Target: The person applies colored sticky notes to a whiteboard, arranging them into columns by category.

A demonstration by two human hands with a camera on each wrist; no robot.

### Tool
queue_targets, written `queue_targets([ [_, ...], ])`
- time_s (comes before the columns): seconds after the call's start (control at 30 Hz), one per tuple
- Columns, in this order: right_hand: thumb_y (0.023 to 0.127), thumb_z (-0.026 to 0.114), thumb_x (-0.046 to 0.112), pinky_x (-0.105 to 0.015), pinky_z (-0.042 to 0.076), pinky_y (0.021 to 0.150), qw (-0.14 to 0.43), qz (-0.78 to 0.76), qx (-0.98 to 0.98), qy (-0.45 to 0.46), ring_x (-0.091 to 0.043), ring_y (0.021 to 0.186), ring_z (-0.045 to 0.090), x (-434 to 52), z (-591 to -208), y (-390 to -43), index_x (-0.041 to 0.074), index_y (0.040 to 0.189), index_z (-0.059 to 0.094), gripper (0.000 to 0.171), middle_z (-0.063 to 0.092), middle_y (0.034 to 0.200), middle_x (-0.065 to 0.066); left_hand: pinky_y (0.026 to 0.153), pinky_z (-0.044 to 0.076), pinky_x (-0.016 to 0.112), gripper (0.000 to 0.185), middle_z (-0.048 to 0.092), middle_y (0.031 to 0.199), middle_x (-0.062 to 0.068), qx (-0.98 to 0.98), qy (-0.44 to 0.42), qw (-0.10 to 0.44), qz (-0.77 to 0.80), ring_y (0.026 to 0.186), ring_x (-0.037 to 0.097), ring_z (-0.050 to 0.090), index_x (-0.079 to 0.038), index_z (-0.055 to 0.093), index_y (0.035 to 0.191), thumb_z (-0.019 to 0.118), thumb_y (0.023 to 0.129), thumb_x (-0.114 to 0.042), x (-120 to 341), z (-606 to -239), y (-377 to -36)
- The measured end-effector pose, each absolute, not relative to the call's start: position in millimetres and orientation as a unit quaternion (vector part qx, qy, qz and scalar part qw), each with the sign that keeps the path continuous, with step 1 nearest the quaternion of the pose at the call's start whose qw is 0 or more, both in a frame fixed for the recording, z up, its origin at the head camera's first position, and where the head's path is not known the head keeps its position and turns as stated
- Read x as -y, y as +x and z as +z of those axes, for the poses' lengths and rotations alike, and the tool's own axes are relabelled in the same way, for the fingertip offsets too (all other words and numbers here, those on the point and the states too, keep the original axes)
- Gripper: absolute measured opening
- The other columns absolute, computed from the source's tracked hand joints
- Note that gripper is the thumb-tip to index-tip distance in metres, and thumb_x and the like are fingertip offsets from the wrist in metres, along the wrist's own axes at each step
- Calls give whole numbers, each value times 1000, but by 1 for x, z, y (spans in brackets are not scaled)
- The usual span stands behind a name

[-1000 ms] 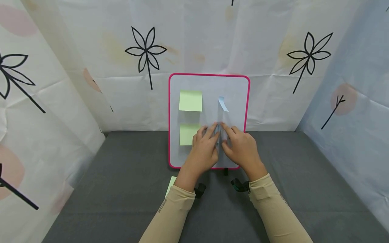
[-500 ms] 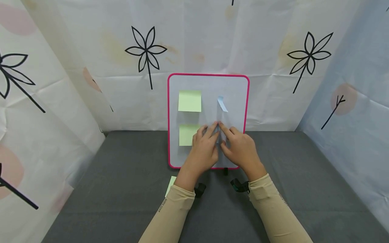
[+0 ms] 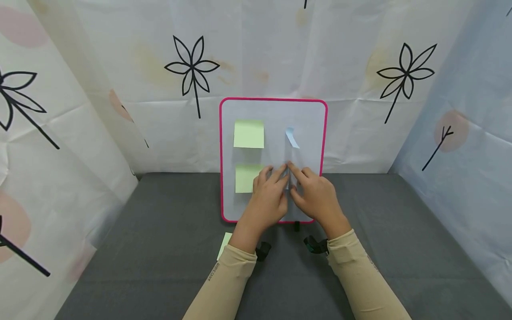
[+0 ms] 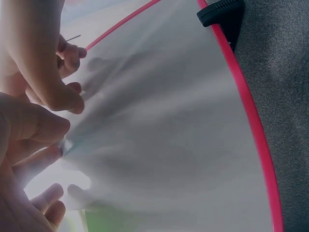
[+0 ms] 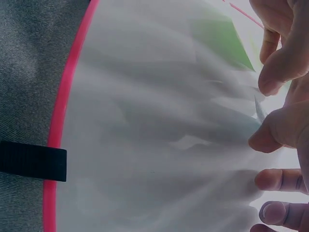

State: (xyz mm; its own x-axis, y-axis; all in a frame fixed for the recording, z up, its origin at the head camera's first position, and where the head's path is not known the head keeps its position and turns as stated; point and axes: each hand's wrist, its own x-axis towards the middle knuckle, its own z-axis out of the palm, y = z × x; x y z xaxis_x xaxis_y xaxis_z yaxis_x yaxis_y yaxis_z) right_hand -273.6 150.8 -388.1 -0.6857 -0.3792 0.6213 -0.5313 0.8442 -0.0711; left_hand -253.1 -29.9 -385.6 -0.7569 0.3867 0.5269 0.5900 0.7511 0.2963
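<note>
Head view first: the fingers of the left hand (image 3: 267,198) and the right hand (image 3: 316,196) meet at their tips on the lower right part of the whiteboard (image 3: 273,113), index fingers angled toward each other. Between them is a small pale blue sticky note (image 3: 287,181), nearly hidden by the fingers. In the left wrist view the thumb and forefinger (image 4: 46,128) close on a thin pale edge of the note (image 4: 65,146), so the left hand pinches it. In the right wrist view the right thumb and forefinger (image 5: 277,130) are curled at a narrow bluish sliver (image 5: 259,112) standing off the board; the other fingers (image 5: 280,180) lie straighter against the white surface. Whether the right hand truly grips the paper or only presses beside it, I cannot tell.

Above the hands a second blue note (image 3: 292,137) is stuck to the board with its free end curling off. On the board's left half are two light green notes, an upper one (image 3: 249,134) lying flat and a lower one (image 3: 246,178) partly covered by the left hand. The board is white with a pink rim and rounded corners, and stands tilted back against a flower-printed backdrop (image 3: 192,66) at the rear of the grey bench (image 3: 160,249). Another green note (image 3: 225,244) lies on the bench beside the left sleeve (image 3: 224,284).
</note>
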Motion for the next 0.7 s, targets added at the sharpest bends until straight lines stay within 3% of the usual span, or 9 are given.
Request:
queue_targets([
  [0.37,93,75,16,-33,40,50,308,121,910,251,-15,53,41,-151,-390,-273,13,142,69,50,62,88,-8,118,37,62,43,61,153,9,907,-267,226,-233,146,41,42,-8,71,138,65,96,-4,30,-387,-253],
  [0.7,93,75,16,-36,45,51,310,124,907,255,-17,54,47,-150,-389,-273,14,150,62,59,66,91,-9,117,36,61,42,49,165,9,906,-267,225,-240,150,41,37,-7,72,137,66,96,-4,31,-386,-251],
])
